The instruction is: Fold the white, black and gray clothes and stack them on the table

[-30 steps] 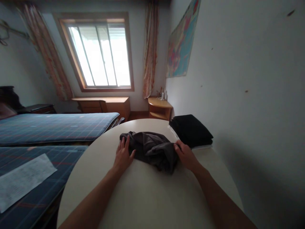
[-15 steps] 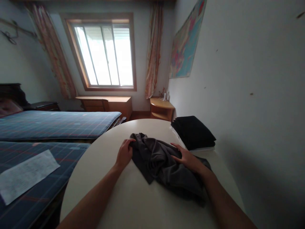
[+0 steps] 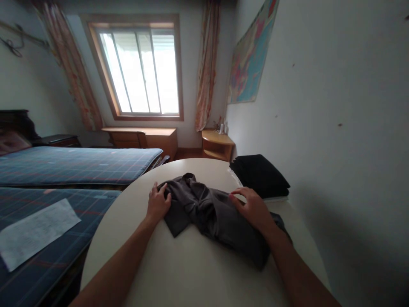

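A crumpled dark grey garment point(image 3: 220, 215) lies across the round white table point(image 3: 191, 273), with one flat corner pointing toward me on the left. My left hand point(image 3: 159, 204) rests at the garment's left end, fingers spread over the cloth and the table. Above the garment's right part, my right hand point(image 3: 254, 209) has its thumb and forefinger brought together on a bit of the fabric. Part of the cloth is hidden beneath my right hand and forearm.
A folded stack of black cloth point(image 3: 260, 177) sits on the table's right side, near the white wall point(image 3: 345, 170). Left of the table are two plaid mattresses point(image 3: 79, 164), the nearer bearing a sheet of paper point(image 3: 38, 234). A low wooden cabinet point(image 3: 217, 138) stands beyond.
My left hand has shifted left and its fingers have spread. The garment's left end now reaches farther left and lies flatter. My right hand's thumb and forefinger have closed together.
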Available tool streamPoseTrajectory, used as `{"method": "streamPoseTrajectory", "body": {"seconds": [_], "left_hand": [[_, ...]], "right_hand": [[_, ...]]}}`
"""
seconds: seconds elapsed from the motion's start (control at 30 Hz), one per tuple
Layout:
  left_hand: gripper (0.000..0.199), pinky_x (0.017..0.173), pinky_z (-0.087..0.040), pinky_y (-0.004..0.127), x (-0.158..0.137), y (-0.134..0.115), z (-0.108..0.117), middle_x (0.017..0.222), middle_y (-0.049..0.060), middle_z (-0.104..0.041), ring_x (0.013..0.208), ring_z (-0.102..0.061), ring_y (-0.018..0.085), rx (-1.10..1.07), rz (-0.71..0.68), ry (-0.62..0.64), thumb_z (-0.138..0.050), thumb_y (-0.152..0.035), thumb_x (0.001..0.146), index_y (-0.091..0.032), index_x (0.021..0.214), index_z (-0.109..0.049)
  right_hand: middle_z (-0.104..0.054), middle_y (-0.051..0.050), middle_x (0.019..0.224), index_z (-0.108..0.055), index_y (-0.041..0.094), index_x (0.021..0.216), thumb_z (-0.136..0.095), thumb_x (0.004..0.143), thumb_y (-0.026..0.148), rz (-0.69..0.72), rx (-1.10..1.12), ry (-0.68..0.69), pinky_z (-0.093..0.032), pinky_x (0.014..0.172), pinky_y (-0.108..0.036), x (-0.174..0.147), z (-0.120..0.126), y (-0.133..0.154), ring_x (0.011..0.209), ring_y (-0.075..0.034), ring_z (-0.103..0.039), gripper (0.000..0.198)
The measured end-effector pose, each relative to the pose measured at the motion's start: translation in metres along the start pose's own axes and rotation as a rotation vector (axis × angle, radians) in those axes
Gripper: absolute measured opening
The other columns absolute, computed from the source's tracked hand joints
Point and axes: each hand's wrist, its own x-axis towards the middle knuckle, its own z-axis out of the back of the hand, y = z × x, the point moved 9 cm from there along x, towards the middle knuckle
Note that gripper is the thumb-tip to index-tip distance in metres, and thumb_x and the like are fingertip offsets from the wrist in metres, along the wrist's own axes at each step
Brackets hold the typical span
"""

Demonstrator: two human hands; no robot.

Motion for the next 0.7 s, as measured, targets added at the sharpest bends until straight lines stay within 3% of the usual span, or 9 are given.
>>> {"method": "streamPoseTrajectory", "body": {"seconds": [0.1, 0.2, 0.3, 0.4, 0.53, 0.7], "left_hand": [[0.03, 0.105, -0.042, 0.046, -0.017, -0.043, -0.001, 0.13, 0.016, -0.055, 0.122, -0.052, 0.033, 0.13, -0.117, 0.132, -0.058, -0.033, 0.086, -0.016, 0.11, -0.064], [0.025, 0.089, -0.048, 0.038, -0.043, -0.078, -0.014, 0.099, 0.009, -0.064, 0.096, -0.062, 0.026, 0.13, -0.247, 0.462, -0.057, -0.043, 0.087, -0.02, 0.095, -0.061], [0.031, 0.088, -0.046, 0.037, -0.064, -0.098, -0.021, 0.105, 0.008, -0.062, 0.101, -0.059, 0.028, 0.101, -0.407, 0.63, -0.067, -0.042, 0.079, -0.021, 0.099, -0.058], [0.021, 0.09, -0.045, 0.033, -0.066, -0.095, -0.026, 0.109, 0.007, -0.061, 0.103, -0.059, 0.025, 0.035, -0.444, 0.674, -0.062, -0.024, 0.081, -0.022, 0.102, -0.057], [0.029, 0.083, -0.046, 0.028, -0.043, -0.07, -0.025, 0.105, 0.004, -0.062, 0.094, -0.063, 0.019, -0.029, -0.399, 0.632, -0.049, -0.005, 0.079, -0.023, 0.099, -0.06], [0.03, 0.084, -0.047, 0.033, 0.01, 0.003, 0.019, 0.104, 0.007, -0.065, 0.092, -0.062, 0.024, 0.188, -0.12, 0.222, -0.044, -0.006, 0.083, -0.02, 0.097, -0.066]], "right_hand": [[-0.065, -0.01, 0.125, -0.066, 0.022, 0.118, -0.063, 0.083, 0.061, 0.014, 0.003, 0.224, -0.044, 0.101, -0.04, -0.01, -0.025, 0.017, 0.116, -0.028, -0.059, 0.052], [-0.059, -0.011, 0.133, -0.066, 0.022, 0.118, -0.073, 0.076, 0.057, 0.011, -0.065, 0.363, -0.044, 0.101, -0.04, -0.02, -0.045, 0.023, 0.117, -0.029, -0.059, 0.055], [-0.066, -0.008, 0.12, -0.068, 0.022, 0.103, -0.065, 0.086, 0.043, -0.031, -0.074, 0.356, -0.046, 0.091, -0.035, -0.017, -0.051, 0.017, 0.105, -0.025, -0.064, 0.027], [-0.071, -0.008, 0.101, -0.064, 0.021, 0.1, -0.05, 0.094, 0.042, -0.157, -0.006, 0.238, -0.046, 0.081, -0.032, -0.006, -0.04, -0.005, 0.095, -0.025, -0.067, 0.026], [-0.071, -0.008, 0.084, -0.06, 0.021, 0.097, -0.039, 0.095, 0.053, -0.41, 0.024, 0.007, -0.043, 0.067, -0.03, -0.003, -0.005, -0.055, 0.082, -0.026, -0.068, 0.038], [-0.073, -0.011, 0.093, -0.059, 0.019, 0.104, -0.048, 0.088, 0.045, -0.443, 0.065, -0.063, -0.045, 0.07, -0.031, -0.01, 0.014, -0.081, 0.087, -0.027, -0.068, 0.032]]}}
